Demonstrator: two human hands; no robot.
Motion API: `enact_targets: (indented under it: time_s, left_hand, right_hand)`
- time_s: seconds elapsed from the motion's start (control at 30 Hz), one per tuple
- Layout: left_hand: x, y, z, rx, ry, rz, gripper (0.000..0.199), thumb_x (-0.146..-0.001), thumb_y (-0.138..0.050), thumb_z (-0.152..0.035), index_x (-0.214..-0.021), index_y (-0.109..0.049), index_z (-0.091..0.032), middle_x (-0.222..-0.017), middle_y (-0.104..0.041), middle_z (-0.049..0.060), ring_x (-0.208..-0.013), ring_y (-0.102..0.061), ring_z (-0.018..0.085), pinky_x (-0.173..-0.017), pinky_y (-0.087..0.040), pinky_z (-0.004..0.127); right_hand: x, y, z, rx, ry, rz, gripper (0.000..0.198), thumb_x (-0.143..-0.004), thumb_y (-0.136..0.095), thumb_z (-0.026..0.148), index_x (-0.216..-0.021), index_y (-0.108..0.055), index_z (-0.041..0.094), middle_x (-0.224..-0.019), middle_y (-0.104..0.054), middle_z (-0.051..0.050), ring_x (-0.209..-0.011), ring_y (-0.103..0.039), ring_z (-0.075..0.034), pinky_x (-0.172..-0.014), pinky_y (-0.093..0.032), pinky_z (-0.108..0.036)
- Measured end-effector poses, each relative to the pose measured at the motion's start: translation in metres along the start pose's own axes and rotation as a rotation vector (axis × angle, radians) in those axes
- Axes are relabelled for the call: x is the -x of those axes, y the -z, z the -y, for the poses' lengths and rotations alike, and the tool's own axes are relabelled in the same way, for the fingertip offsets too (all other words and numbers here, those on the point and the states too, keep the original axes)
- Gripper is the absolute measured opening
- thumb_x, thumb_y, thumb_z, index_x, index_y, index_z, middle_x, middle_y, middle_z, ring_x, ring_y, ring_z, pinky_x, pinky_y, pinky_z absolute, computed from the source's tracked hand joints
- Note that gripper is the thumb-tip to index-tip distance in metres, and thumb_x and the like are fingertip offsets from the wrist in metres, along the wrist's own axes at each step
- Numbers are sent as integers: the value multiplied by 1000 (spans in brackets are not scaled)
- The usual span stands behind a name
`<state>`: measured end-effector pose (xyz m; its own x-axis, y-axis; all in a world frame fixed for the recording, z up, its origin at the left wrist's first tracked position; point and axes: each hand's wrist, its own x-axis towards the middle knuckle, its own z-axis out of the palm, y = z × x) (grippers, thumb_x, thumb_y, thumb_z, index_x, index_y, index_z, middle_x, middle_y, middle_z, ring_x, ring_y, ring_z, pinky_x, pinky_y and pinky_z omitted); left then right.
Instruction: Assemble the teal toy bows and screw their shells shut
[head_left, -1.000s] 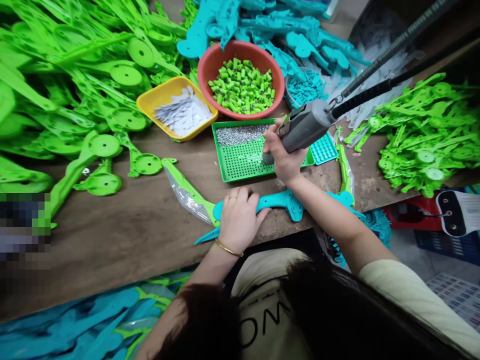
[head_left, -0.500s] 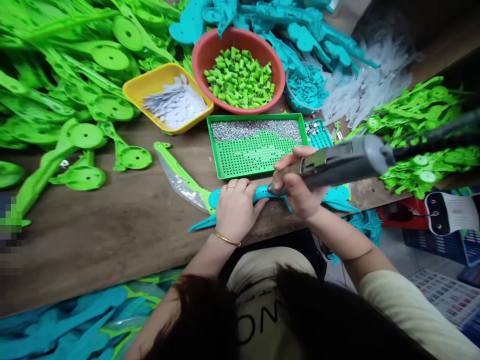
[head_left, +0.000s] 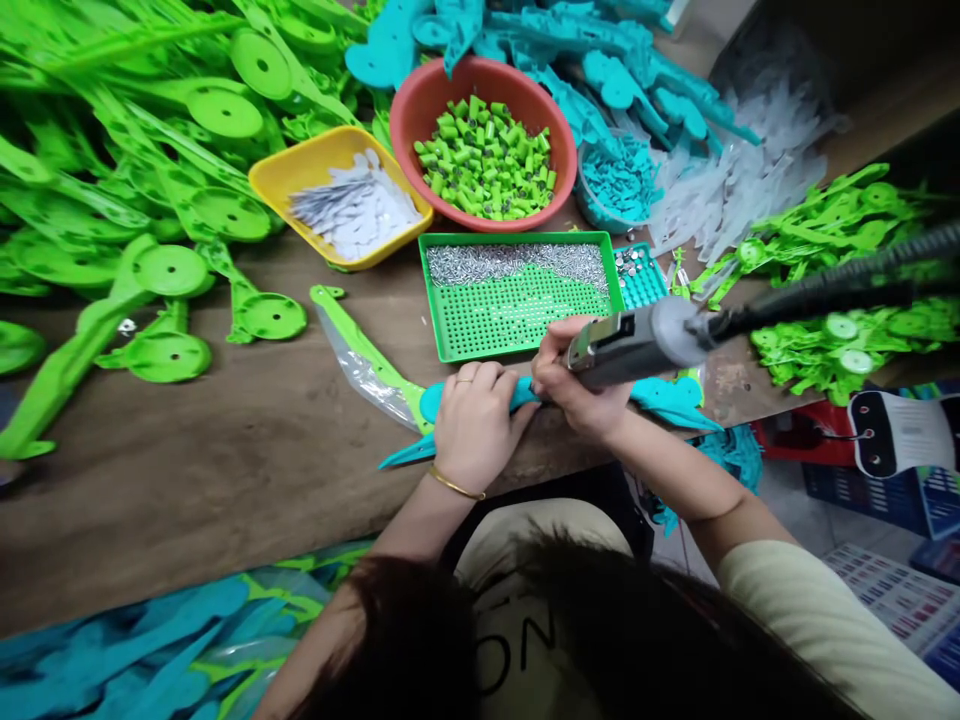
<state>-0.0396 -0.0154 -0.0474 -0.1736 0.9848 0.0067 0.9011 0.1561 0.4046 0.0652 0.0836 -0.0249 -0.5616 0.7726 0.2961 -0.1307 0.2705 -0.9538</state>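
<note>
- The left hand (head_left: 474, 418) is clasping a long turquoise plastic part (head_left: 522, 394), fingers wrapping over its top and thumb pressing along its near side.
- The right hand (head_left: 581, 390) is gripping a grey power screwdriver (head_left: 637, 345), whose tip is hiding behind the fingers.
- The turquoise part is lying near the edge of the wooden table (head_left: 225, 450), its right end showing beyond the right hand.
- A lime-green plastic arm (head_left: 369, 345) with a clear blade is touching or nearly touching its left end; the contact is hard to tell.
- Beyond the hands, a green perforated tray (head_left: 480, 318) is holding silvery screws (head_left: 517, 262).
- Behind it, a red-brown bowl (head_left: 403, 150) is holding small lime-green cylinders (head_left: 487, 160).
</note>
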Motion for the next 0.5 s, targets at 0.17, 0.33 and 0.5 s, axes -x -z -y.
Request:
enact_targets:
  time_s: [0.17,0.33,0.5]
  left_hand:
    - [1,-3,0,-34,-36,7,34,-89,-58,-41,-119,-64,-26,-109,-63,10,-104,-52,31,-82,-40,45]
    - [1,-3,-2,-83,-42,-12,39,-89,-55,-51,-117,-66,-25,-110,-61,12,-104,-52,31,-81,-38,45]
    - [0,-6,-5,-93,-20,-22,42,-91,-50,-56,-112,-68,-25,-108,-62,12,-103,-53,31,-80,-38,44]
  right_hand:
    - [-48,2,-3,33,91,-355,27,-87,-59,52,-95,-58,27,-74,-56,4,-51,-53,-8,-54,-52,-28]
    - [-67,2,-37,114,-46,-385,31,-88,-57,54,-102,-57,26,-85,-60,-1,-63,-62,-14,-68,-58,-37]
    - [-60,-1,-45,114,7,-374,32,-85,-58,57,-96,-57,26,-81,-58,0,-57,-58,-12,-61,-56,-34]
